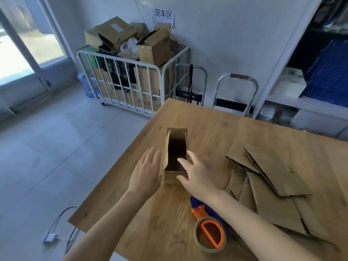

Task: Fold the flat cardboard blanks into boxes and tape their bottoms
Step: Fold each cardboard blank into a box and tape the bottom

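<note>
box (176, 147) between hands, long axis pointing away, open face up | left hand (146, 174) flat, fingers straight, on its left wall | right hand (198, 178) spread, relaxed, touching right wall

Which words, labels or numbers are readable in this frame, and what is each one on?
"笼车区": on the white paper sign on the wall above the cage cart.
Print on the lower cart boxes: too blurred to read.
White label on the top cart box: too blurred to read.
The box, blanks and tape dispenser on the table: no text visible.
</note>
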